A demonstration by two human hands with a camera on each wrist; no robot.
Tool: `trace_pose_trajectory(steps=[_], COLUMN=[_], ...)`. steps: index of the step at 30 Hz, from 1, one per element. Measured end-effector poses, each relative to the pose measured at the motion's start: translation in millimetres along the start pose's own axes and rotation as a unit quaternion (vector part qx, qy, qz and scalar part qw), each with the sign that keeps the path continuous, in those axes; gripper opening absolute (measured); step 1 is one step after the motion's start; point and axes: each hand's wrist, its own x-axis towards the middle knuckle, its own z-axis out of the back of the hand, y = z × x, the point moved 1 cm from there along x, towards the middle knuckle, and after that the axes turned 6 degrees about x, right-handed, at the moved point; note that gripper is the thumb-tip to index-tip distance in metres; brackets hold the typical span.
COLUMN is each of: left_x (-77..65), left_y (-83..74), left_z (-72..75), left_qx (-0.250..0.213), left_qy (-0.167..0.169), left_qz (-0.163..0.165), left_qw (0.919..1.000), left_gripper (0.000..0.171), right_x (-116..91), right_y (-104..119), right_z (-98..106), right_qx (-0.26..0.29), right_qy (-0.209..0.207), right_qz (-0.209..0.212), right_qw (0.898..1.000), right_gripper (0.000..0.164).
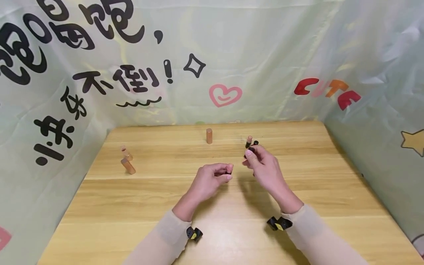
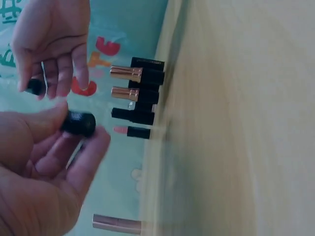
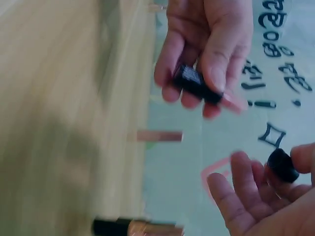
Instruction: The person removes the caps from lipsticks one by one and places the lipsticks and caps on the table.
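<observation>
My left hand [image 1: 208,181] pinches a lipstick [image 3: 198,87] between thumb and fingers above the table. Its base is black, and a pink tip sticks out bare in the right wrist view. To the right and slightly farther out, my right hand [image 1: 267,172] holds a small black cap [image 3: 283,165] between thumb and fingers. Cap and lipstick are apart. Behind the right hand, several lipsticks stand upright in a group, partly hidden in the head view. Among them, the left wrist view shows an uncapped pink lipstick [image 2: 133,132] and a rose-gold and black one [image 2: 138,74].
A rose-gold tube [image 1: 209,136] stands alone near the back edge of the wooden table [image 1: 159,206]. At the left are another rose-gold tube [image 1: 128,166] and a pinkish, clear-looking tube [image 1: 126,153]. A printed cloth [image 1: 271,55] hangs behind and at both sides.
</observation>
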Motion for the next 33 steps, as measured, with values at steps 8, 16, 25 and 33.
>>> trace_pose_trajectory(steps=[8,16,25,33], left_x=[7.3,21.1,30.2,33.1], left_y=[-13.0,-26.2,-30.4,-33.5], left_z=[-25.9,-62.4,-80.8,-88.1], left_qx=[0.038,0.107,0.138,0.181], left_qy=[0.005,0.02,0.04,0.057], left_qz=[0.034,0.009,-0.006,-0.018], left_qw=[0.9987,0.994,0.9896,0.9816], left_gripper=[0.016,0.013,0.017,0.019], right_x=[-16,-18,-17,-17], right_y=[-26,-34,-53,-60], right_z=[42,55,48,45], right_qx=[-0.121,-0.279,-0.328,-0.334], right_qy=[-0.001,0.057,0.094,0.1], right_qz=[-0.021,-0.003,-0.039,-0.045], right_qw=[0.992,0.958,0.939,0.936], right_gripper=[0.031,0.02,0.014,0.012])
